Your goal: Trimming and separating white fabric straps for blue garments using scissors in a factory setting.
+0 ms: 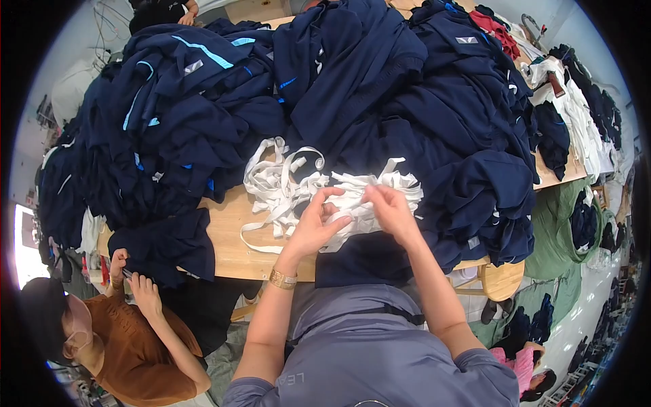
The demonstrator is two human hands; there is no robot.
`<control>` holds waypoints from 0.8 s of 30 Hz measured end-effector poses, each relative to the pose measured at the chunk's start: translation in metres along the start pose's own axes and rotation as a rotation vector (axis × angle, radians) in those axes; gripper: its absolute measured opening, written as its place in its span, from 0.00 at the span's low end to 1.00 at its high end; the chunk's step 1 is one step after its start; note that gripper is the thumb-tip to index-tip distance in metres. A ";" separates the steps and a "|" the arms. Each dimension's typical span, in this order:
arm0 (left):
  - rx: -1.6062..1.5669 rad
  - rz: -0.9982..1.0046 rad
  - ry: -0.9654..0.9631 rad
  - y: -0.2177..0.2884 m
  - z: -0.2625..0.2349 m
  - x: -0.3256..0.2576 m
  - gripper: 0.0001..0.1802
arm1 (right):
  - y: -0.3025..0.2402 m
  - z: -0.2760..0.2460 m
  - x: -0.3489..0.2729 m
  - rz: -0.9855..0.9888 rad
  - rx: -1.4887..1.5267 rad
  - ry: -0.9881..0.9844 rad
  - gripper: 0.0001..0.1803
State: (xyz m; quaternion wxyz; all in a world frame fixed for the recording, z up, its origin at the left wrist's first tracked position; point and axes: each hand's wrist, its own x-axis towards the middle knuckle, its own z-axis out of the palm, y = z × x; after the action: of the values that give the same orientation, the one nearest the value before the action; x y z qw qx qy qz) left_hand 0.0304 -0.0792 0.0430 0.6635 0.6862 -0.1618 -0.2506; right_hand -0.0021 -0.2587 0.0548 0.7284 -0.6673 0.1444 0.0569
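A tangled heap of white fabric strips (pixel 268 178) lies on the wooden table in front of me. To its right is a denser bunch of short white strips (pixel 401 184), partly hidden by my hands. My left hand (pixel 316 225), with a gold-coloured band at the wrist, rests at the bunch's left side. Its fingers are curved, with the thumb apart from them. My right hand (pixel 391 211) is closed in a pinch on a white strip at the middle of the bunch; its fingertips partly cover that strip.
Large piles of navy garments (pixel 346 74) surround the strips. Bare wooden tabletop (pixel 234 227) shows at the left. A co-worker in a brown shirt (pixel 139 346) sits close by on my left, hands raised. A wooden stool (pixel 503 279) and green cloth (pixel 559 224) are at the right.
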 end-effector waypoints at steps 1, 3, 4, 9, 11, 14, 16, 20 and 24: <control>-0.031 0.001 0.003 0.002 0.002 0.001 0.23 | 0.004 0.001 -0.001 0.038 -0.071 -0.058 0.18; 0.040 0.027 -0.024 -0.001 0.004 0.003 0.24 | 0.021 0.005 -0.003 -0.114 -0.167 -0.126 0.13; 0.112 0.048 -0.044 -0.001 0.003 0.003 0.26 | 0.025 0.007 -0.003 -0.151 -0.112 -0.153 0.12; -0.005 -0.103 -0.038 -0.005 -0.006 -0.002 0.11 | 0.018 -0.040 0.010 -0.356 -0.309 0.281 0.10; 0.069 -0.122 -0.037 -0.019 -0.017 -0.001 0.12 | 0.010 -0.059 0.016 -0.430 -0.330 0.412 0.11; 0.192 -0.117 -0.013 -0.032 -0.022 -0.001 0.16 | 0.009 -0.084 0.020 -0.380 -0.469 0.544 0.12; 0.370 -0.068 0.041 -0.034 -0.023 -0.001 0.15 | 0.011 -0.090 0.019 -0.380 -0.541 0.595 0.13; 0.453 -0.031 0.095 -0.028 -0.019 -0.004 0.15 | 0.013 -0.079 0.010 -0.378 -0.610 0.654 0.15; 0.466 -0.054 0.099 -0.023 -0.017 -0.006 0.14 | 0.019 -0.046 -0.013 -0.303 -0.134 0.345 0.23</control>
State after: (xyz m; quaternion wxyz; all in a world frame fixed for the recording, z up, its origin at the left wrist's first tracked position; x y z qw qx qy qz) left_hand 0.0328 -0.0600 0.0206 0.4876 0.8362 -0.1640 -0.1902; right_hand -0.0257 -0.3004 0.0373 0.6473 -0.7280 0.1608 -0.1586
